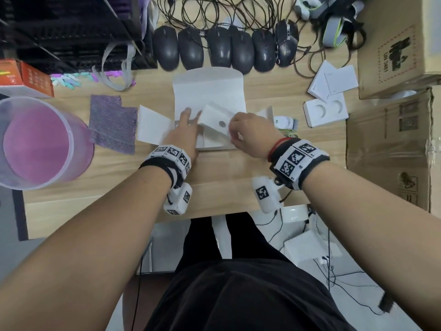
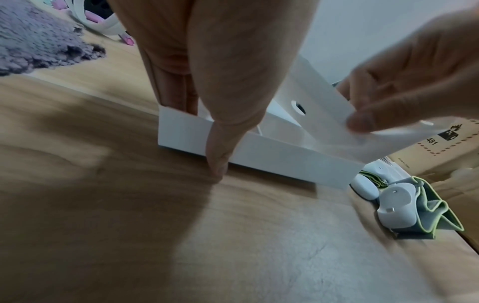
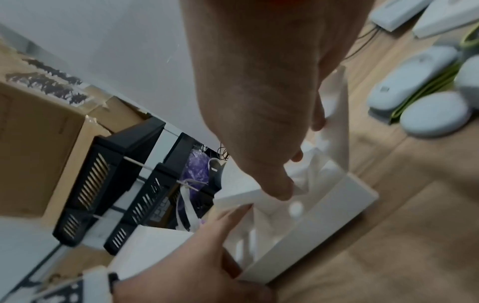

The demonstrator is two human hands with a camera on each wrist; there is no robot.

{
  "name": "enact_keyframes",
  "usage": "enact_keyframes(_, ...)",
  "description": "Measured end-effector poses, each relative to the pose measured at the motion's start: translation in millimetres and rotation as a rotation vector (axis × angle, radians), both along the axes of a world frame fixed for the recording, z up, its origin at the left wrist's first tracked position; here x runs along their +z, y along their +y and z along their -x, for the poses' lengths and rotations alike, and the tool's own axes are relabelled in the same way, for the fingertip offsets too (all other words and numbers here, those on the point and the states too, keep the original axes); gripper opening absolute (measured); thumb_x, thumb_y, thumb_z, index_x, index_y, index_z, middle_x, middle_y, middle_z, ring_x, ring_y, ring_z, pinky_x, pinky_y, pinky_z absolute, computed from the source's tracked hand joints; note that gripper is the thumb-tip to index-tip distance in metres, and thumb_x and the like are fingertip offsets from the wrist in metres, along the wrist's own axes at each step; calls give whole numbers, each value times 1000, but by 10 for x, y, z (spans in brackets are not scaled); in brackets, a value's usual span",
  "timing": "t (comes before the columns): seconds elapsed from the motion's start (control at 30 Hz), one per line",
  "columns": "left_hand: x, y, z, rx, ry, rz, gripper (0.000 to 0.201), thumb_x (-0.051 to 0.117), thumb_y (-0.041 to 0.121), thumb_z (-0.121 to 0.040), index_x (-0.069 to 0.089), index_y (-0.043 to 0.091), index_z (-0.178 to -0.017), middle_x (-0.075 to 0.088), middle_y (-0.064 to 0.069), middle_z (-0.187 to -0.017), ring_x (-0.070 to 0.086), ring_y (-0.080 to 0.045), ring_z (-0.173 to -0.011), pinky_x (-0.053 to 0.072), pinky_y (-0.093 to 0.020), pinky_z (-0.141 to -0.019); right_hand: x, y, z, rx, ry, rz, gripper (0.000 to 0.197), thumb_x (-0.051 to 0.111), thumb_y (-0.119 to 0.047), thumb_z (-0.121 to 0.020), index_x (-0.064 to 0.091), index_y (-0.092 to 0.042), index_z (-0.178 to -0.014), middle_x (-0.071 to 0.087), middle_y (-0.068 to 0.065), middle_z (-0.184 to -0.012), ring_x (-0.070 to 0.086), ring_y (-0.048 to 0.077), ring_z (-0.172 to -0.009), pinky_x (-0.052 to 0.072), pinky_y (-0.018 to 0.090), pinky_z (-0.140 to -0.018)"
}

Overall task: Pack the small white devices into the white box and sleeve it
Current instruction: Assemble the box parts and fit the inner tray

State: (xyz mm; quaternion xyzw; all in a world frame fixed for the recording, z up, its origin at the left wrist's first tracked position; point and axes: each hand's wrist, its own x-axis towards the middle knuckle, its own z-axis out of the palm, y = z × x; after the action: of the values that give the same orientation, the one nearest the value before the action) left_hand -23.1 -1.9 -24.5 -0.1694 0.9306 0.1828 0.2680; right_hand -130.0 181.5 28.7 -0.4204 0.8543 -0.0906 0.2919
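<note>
The white box lies open in the middle of the table, lid and side flaps spread out. My left hand rests on its left side with straight fingers; in the left wrist view the fingers reach inside the corner and the thumb lies against the front wall. My right hand pinches a white cardboard insert with a round hole, tilted over the box. Small white devices lie on a grey-green cloth just right of the box.
A white tray with two round recesses and white cards lie at the right. Cardboard cartons stand at the right edge. Black mice line the back. A purple cloth and a pink tub sit left.
</note>
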Motion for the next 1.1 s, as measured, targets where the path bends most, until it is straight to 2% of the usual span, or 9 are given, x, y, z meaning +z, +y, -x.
enact_keyframes(0.13,22,20,11,-13,-3,-22,117,78,-2,-75,4,35,-158,-7,0,-166,55,-39,-124,51,-41,-87,-52,94,41,125,65,-146,13,55,-17,-93,67,-16,-91,55,1,-120,53,26,-103,53,42,-76)
enact_keyframes(0.27,14,30,13,13,-62,-121,132,88,56,-65,-4,35,-158,-15,1,-165,39,-38,-141,44,-46,-107,-106,43,72,219,88,-219,6,64,-19,-90,70,-21,-89,54,1,-125,51,26,-107,50,40,-89)
enact_keyframes(0.37,25,61,17,63,-33,-154,122,66,80,-69,0,33,-160,-15,0,-166,29,-33,-148,35,-45,-116,-144,42,85,215,142,-225,10,65,-29,-90,72,-23,-94,57,1,-121,52,25,-109,45,37,-92)
enact_keyframes(0.43,39,59,22,101,-3,-163,91,48,72,-89,6,34,-160,-12,2,-166,35,-33,-145,37,-44,-114,-164,38,72,198,179,-231,19,63,-39,-91,72,-24,-96,57,1,-119,51,24,-110,42,39,-96)
enact_keyframes(0.5,43,47,19,114,23,-162,72,46,54,-100,10,35,-159,-9,1,-167,43,-35,-138,41,-45,-109,-169,28,60,172,185,-237,21,64,-42,-90,73,-23,-94,57,1,-118,51,24,-110,41,40,-97)
enact_keyframes(0.6,38,57,4,103,42,-143,75,57,39,-99,12,35,-159,-6,0,-167,51,-36,-130,46,-44,-104,-146,6,54,132,176,-220,12,71,-36,-86,73,-25,-86,60,1,-111,51,25,-106,40,39,-91)
enact_keyframes(0.83,57,92,47,62,-18,-80,97,70,37,-87,5,37,-159,-9,-1,-165,54,-38,-125,52,-44,-96,-194,-22,34,216,184,-253,13,66,-33,-91,75,-26,-86,71,-3,-90,55,22,-94,34,32,-76)
enact_keyframes(1.0,82,164,79,53,-17,-20,95,68,35,-88,5,35,-159,-6,-6,-166,58,-36,-119,49,-37,-83,-257,65,28,274,198,-305,27,52,-39,-97,54,-31,-72,65,-5,-86,48,20,-100,34,35,-88)
enact_keyframes(1.1,67,168,85,62,-26,-10,92,65,45,-90,5,36,-158,-7,-5,-166,55,-35,-126,51,-42,-94,-280,68,19,280,231,-319,30,50,-43,-95,53,-28,-69,60,-9,-80,47,19,-102,30,39,-89)
